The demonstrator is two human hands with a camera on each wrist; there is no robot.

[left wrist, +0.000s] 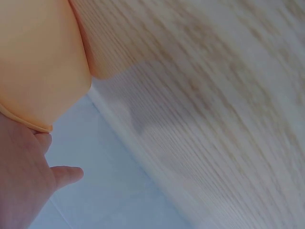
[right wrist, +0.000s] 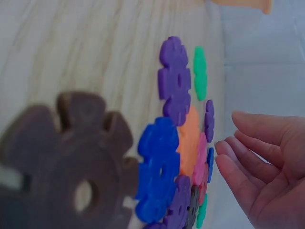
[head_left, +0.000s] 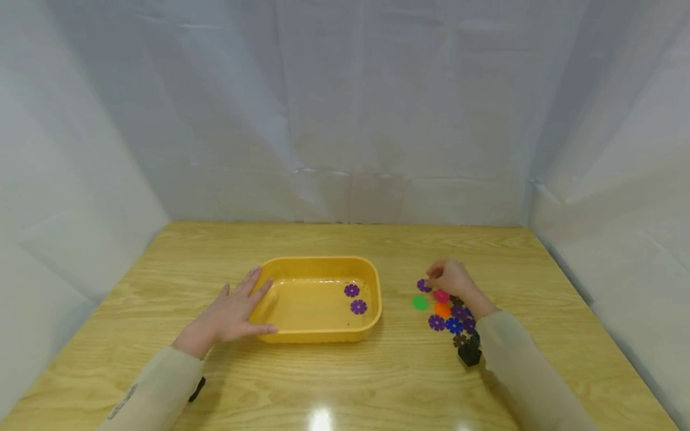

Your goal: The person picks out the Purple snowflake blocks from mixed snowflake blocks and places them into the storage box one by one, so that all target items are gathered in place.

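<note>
Bare table lies between yellow tray and flower discs.

This looks like a staged recording booth rather than a home or workshop. A light wooden table stands enclosed on three sides by creased white sheeting, which hangs as a plain backdrop and hides any room behind it. On the table lie only a yellow plastic tub and a small heap of coloured flower-shaped discs, under a bright overhead lamp mirrored in the tabletop.

head overhead, wrist views close, table-level
</note>
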